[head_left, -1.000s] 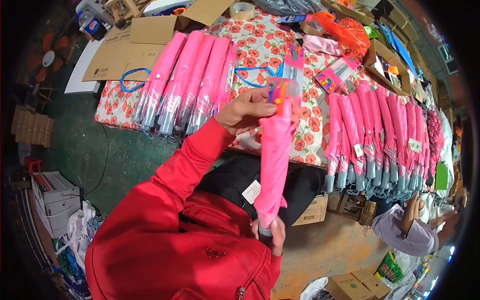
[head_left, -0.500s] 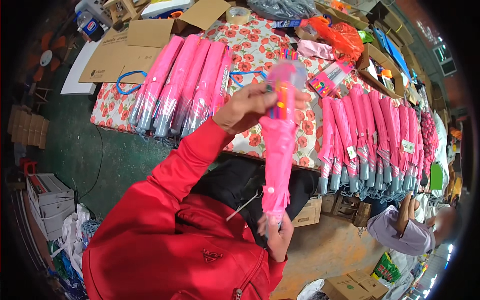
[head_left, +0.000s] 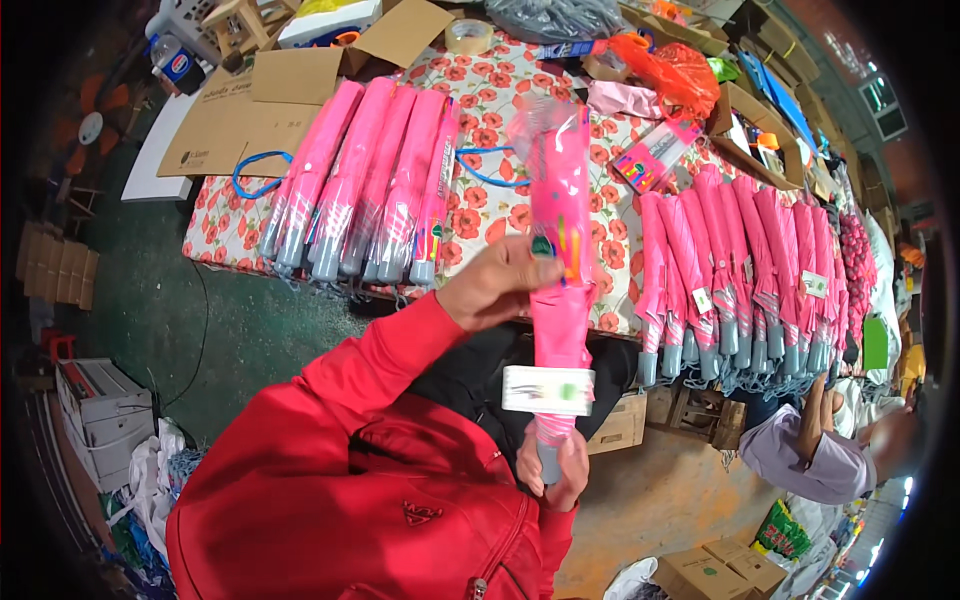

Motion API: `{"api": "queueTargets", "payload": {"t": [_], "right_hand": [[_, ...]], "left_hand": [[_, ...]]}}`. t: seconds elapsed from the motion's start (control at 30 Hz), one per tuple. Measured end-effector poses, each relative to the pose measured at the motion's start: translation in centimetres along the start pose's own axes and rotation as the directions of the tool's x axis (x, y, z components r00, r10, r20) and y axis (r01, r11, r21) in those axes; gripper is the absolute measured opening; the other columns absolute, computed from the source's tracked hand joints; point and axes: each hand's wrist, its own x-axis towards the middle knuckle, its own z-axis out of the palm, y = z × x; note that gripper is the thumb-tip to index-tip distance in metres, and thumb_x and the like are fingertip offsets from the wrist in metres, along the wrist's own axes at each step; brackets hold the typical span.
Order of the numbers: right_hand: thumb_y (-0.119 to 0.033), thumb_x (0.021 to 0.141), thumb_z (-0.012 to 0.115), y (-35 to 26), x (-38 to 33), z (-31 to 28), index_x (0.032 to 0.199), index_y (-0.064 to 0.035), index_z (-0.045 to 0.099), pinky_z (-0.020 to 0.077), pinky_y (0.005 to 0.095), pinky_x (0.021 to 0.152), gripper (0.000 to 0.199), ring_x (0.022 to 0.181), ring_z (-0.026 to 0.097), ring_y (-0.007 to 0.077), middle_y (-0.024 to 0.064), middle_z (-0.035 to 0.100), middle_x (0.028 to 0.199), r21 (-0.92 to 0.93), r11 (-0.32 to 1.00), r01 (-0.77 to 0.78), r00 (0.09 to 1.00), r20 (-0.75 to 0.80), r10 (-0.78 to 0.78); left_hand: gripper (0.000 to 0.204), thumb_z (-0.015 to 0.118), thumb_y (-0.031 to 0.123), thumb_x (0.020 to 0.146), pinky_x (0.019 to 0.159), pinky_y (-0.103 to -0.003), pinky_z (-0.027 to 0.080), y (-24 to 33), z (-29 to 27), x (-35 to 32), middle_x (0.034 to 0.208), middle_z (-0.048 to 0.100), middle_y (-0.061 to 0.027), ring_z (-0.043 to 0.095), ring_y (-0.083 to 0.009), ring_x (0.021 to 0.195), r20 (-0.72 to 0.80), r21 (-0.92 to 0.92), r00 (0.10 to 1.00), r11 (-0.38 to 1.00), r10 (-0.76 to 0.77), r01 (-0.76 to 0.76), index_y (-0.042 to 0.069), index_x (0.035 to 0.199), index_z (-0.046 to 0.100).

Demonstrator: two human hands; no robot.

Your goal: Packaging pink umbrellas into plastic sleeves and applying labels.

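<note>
A folded pink umbrella point(head_left: 562, 335) stands nearly upright before me, its grey handle at the bottom. My right hand point(head_left: 560, 468) is closed around that handle. Over the umbrella's upper part runs a clear plastic sleeve point(head_left: 560, 195) with a colourful print, its loose end crumpled above. My left hand point(head_left: 500, 283) pinches the sleeve near its lower printed edge, at about the umbrella's middle. Below it a white tag point(head_left: 548, 390) hangs across the pink cloth.
Sleeved pink umbrellas point(head_left: 350, 185) lie in a row at the table's left. Several unsleeved ones point(head_left: 745, 270) lie at the right, handles over the edge. Flat printed sleeves point(head_left: 655, 155), a tape roll point(head_left: 468, 37) and cardboard point(head_left: 235, 120) lie farther back. A person point(head_left: 810, 450) sits at far right.
My left hand has slid down from near the umbrella's top to its middle, bringing the sleeve down with it. The white tag has come into sight. My right hand stays at the handle.
</note>
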Motion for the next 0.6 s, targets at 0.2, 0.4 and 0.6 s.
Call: {"api": "queueTargets", "payload": {"t": [0.2, 0.4, 0.6], "right_hand": [[-0.020, 0.099, 0.052, 0.1, 0.1, 0.6, 0.118, 0.0033, 0.057, 0.0299, 0.0212, 0.045, 0.030, 0.047, 0.039, 0.0095, 0.0067, 0.054, 0.065, 0.200, 0.980, -0.009, 0.998, 0.057, -0.003], [-0.010, 0.094, 0.057, -0.3, 1.6, 1.4, 0.117, 0.0018, 0.058, 0.0309, 0.0202, 0.050, 0.026, 0.053, 0.040, 0.0080, 0.0039, 0.055, 0.069, 0.486, 0.870, -0.088, 0.995, 0.083, 0.055], [-0.011, 0.093, 0.059, 0.4, 0.1, 0.0, 0.116, 0.0008, 0.060, 0.0347, 0.0213, 0.053, 0.026, 0.056, 0.042, 0.0091, 0.0037, 0.057, 0.073, 0.122, 0.990, -0.067, 0.998, -0.006, 0.068]], "left_hand": [[0.040, 0.066, 0.014, 0.094, 0.092, -0.034, 0.052, 0.5, 2.2, -1.0, 0.118, 0.068, -0.0186, 0.068, -0.0247, 0.100, 0.119, 0.073, 0.991, 0.996, -0.059, 0.051, -0.003, 0.130, 0.057], [0.041, 0.065, 0.008, 0.091, 0.098, -0.036, 0.051, -2.3, 4.1, -3.3, 0.119, 0.068, -0.0197, 0.069, -0.0290, 0.104, 0.127, 0.052, 0.981, 0.989, -0.146, 0.140, -0.001, 0.130, 0.059], [0.031, 0.070, 0.008, 0.093, 0.094, -0.029, 0.053, 1.1, 3.3, -2.4, 0.115, 0.071, -0.0153, 0.069, -0.0190, 0.101, -0.154, 0.254, 0.987, 0.964, -0.042, 0.081, -0.002, 0.122, 0.065]]}}
